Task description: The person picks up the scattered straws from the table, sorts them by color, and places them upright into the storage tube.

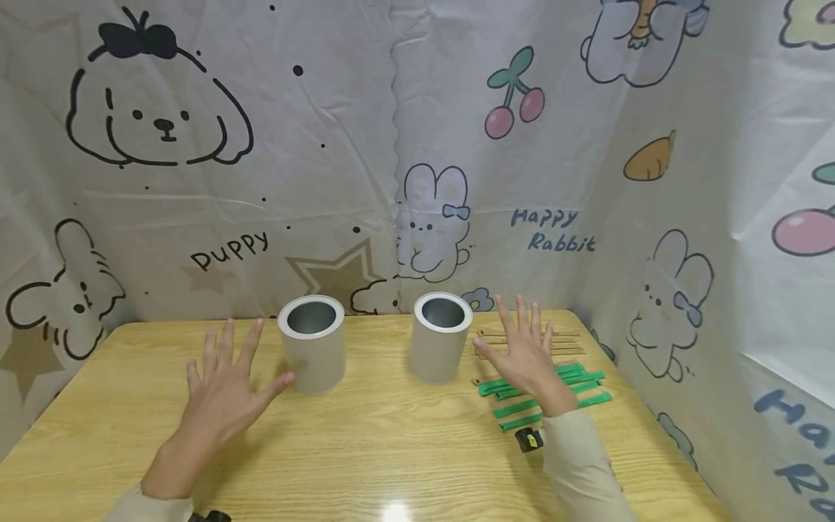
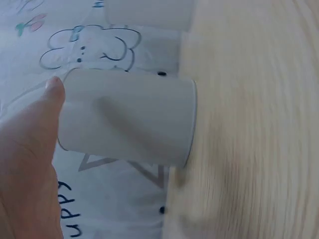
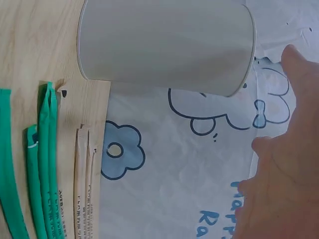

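Note:
Two pale open-topped cylinders with grey insides stand upright on the table: a left cylinder and a right cylinder. My left hand is spread beside the left one, fingers straight, holding nothing; its thumb overlaps that cylinder's edge in the head view, and contact cannot be made out. To the right of the other cylinder, my right hand is spread with straight fingers over several green paper-wrapped sticks and several thin beige-wrapped sticks. In the right wrist view, the green packets and beige packets lie parallel.
The wooden table is backed by a printed cloth with cartoon animals, which also runs along both sides. A small black object with a yellow mark is by the right sleeve. Another dark object shows near the left sleeve.

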`<state>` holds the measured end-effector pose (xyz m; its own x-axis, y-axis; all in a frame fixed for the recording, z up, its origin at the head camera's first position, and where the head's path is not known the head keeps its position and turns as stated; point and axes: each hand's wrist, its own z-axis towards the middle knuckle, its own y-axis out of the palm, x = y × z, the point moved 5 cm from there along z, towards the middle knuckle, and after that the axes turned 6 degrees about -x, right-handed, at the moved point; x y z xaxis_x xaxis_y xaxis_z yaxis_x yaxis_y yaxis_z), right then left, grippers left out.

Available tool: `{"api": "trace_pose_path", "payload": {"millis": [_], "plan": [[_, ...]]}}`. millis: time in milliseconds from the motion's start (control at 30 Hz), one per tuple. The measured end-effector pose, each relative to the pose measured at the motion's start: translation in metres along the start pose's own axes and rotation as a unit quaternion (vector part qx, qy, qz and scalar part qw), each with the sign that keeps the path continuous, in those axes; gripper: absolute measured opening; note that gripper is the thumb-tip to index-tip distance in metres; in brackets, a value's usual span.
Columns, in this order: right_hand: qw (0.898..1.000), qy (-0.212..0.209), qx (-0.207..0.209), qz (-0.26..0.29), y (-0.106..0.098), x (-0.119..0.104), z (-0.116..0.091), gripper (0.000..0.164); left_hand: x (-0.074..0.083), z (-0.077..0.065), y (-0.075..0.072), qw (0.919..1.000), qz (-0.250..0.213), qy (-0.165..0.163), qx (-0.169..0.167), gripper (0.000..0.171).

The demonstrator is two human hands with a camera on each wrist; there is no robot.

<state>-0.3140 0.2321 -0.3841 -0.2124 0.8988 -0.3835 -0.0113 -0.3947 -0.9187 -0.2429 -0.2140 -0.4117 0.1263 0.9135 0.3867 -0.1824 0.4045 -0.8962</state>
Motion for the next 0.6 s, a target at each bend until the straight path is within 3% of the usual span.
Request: {"api": "trace_pose_path", "payload": {"millis": [167,333,600], "plan": [[1.0,0.003,-0.01,0.017,-0.002,0.013,0.006,0.087,0.002,0.009,0.008,0.9935,-0.114,0.012,-0.004,0.104],[0.999,0.009,-0.031,0.026,-0.002,0.027,0.012,0.084,0.001,0.022,0.019,0.9749,-0.219,0.031,-0.021,0.11],[0.997,0.003,-0.058,0.044,-0.001,0.041,0.021,0.083,-0.003,0.037,0.034,0.9449,-0.32,0.051,-0.044,0.118]]}}
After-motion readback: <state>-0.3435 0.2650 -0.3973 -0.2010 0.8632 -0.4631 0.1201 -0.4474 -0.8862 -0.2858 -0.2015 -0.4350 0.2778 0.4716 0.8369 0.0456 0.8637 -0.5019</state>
